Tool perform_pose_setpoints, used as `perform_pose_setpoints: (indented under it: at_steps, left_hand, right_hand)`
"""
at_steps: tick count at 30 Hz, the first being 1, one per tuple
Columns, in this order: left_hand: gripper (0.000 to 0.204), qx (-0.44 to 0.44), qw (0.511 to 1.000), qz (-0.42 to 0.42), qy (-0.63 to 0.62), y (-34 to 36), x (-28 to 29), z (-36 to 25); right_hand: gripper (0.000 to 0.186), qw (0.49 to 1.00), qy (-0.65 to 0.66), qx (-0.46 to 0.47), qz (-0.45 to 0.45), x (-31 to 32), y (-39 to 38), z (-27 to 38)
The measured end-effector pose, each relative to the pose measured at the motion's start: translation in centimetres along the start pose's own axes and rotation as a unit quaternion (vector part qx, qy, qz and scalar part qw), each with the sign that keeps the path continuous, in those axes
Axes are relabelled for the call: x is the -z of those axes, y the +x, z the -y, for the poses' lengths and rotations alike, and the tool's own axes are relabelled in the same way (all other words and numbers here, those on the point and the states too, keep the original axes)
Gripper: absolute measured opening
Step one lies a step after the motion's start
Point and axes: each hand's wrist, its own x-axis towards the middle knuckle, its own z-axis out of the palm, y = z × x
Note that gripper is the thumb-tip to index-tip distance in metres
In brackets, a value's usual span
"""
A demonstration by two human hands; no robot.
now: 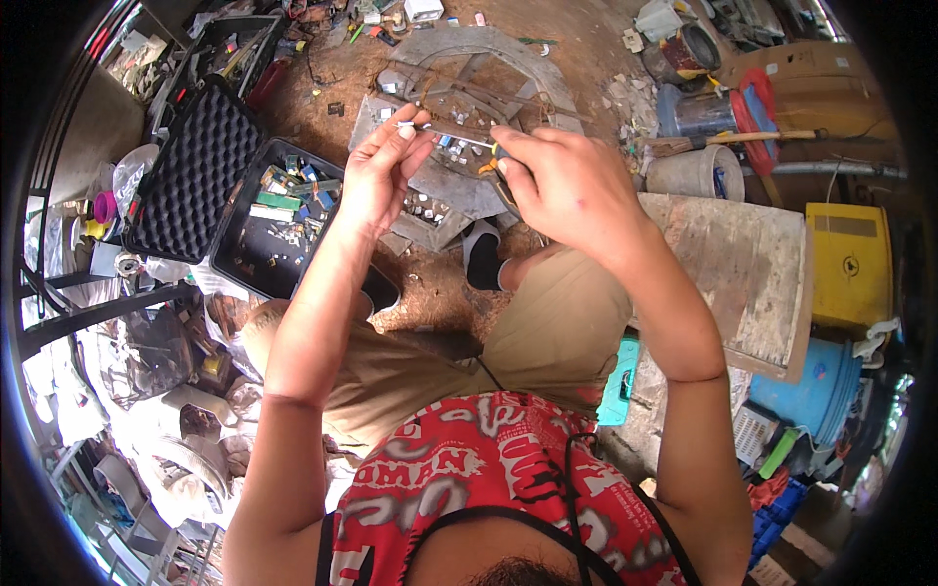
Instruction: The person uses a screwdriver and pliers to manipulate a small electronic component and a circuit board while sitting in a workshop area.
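Over the middle of the work area, my right hand (576, 186) is closed round a screwdriver with a yellow and black handle. Its thin metal shaft (461, 138) points left, toward my other hand. My left hand (376, 181) pinches a small pale piece (405, 128) between thumb and fingertips, too small to name. The screwdriver's tip reaches that piece or ends right beside it; I cannot tell which. Below both hands, a grey ring-shaped frame (518, 49) lies on the brown floor, with several small chips and metal bits inside it.
To the left, an open black case (256, 276) holds circuit boards and small parts; its foam-lined lid (186, 186) leans back. A worn wooden board (733, 273), a yellow box (850, 264), a blue bucket (806, 386) and a whitish bucket (694, 174) stand on the right. Scrap crowds the lower left.
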Motion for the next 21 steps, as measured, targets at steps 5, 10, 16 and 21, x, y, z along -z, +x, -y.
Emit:
perform_pose_setpoints:
  at_steps: [5, 10, 16, 21]
  left_hand:
    - [0.046, 0.033, 0.988, 0.066, -0.137, 0.5, 1.5, -0.3]
    - [0.050, 0.047, 0.982, 0.099, -0.156, 0.2, 1.4, -0.3]
    - [0.050, 0.041, 0.973, 0.123, -0.193, 0.5, 1.7, -0.4]
    - [0.046, -0.001, 0.985, 0.085, -0.150, 0.1, 1.0, -0.3]
  right_hand:
    - [0.029, 0.998, 0.050, -0.040, -0.014, -1.1, -1.8, 0.1]
    - [0.029, 0.993, 0.099, -0.058, -0.042, -1.0, -2.6, -0.1]
    - [0.031, 0.991, 0.113, -0.072, -0.017, -0.6, -3.1, 0.7]
    - [0.032, 0.992, 0.103, -0.071, -0.020, -1.2, -3.2, 1.1]
